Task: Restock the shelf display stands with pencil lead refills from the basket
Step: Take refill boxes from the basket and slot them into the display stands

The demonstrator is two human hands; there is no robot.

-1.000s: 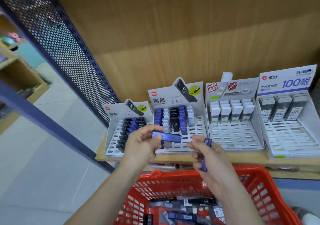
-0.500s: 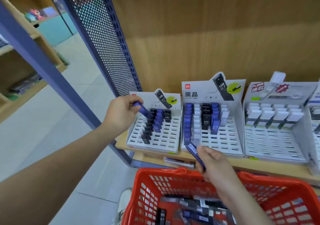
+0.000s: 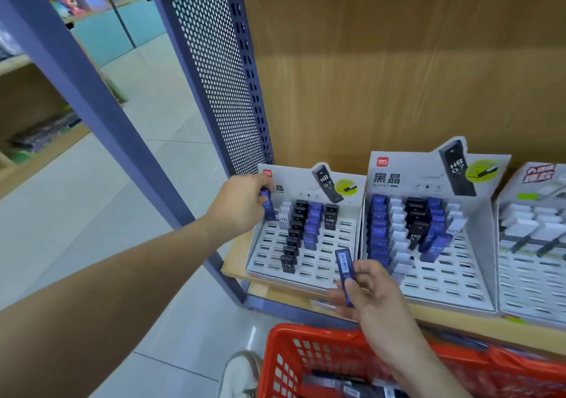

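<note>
My left hand point(image 3: 240, 204) pinches a blue lead refill case point(image 3: 267, 204) upright at the back left corner of the leftmost white display stand point(image 3: 333, 262). That stand holds rows of black, blue and white cases. My right hand point(image 3: 372, 296) grips another blue refill case point(image 3: 345, 270) in front of the gap between this stand and the second stand point(image 3: 444, 278). The red basket point(image 3: 281, 364) sits below the shelf, with dark refill packs inside.
A third stand point(image 3: 533, 278) with white cases is at the right edge. A blue perforated metal panel point(image 3: 214, 69) and a blue post point(image 3: 79, 69) rise left of the stands. The wooden shelf edge point(image 3: 459, 321) runs above the basket. A shoe point(image 3: 239, 373) shows on the floor.
My left hand moved the blue case down to the far left column of the leftmost stand. My right hand stays in front with its case now more upright. The camera has come closer.
</note>
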